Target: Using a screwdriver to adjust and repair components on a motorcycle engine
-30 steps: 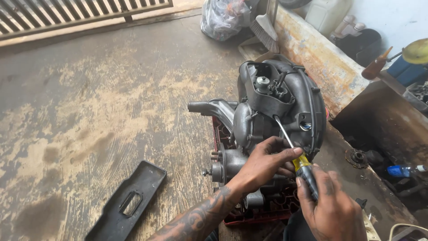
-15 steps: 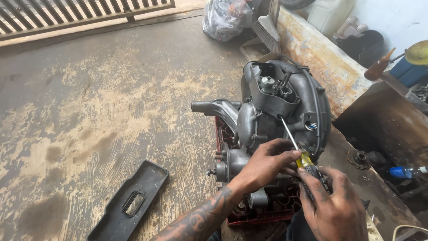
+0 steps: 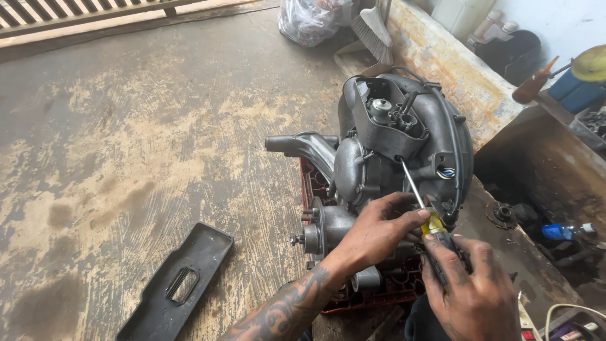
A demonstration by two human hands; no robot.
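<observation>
Head view, looking down: we see a grey engine (image 3: 404,145) standing on a red crate (image 3: 379,297) on a stained concrete floor (image 3: 158,145). The right hand (image 3: 473,290) is wrapped shut around the black-and-yellow handle of a screwdriver (image 3: 429,215); its metal shaft slants up and left, tip against the engine casing just below the open recess at the top. The left hand (image 3: 379,230), forearm tattooed, lies on the engine's lower body, fingers curled, with fingertips touching the shaft where it meets the yellow collar. We cannot tell whether those fingers pinch the shaft or only steady it. A black plastic cover (image 3: 177,284) with a slot in it lies flat on the floor, well apart to the left. A rusty bench (image 3: 454,69) runs behind the engine. A clear bag (image 3: 309,19) sits at the top edge, a brush (image 3: 372,28) beside it.
</observation>
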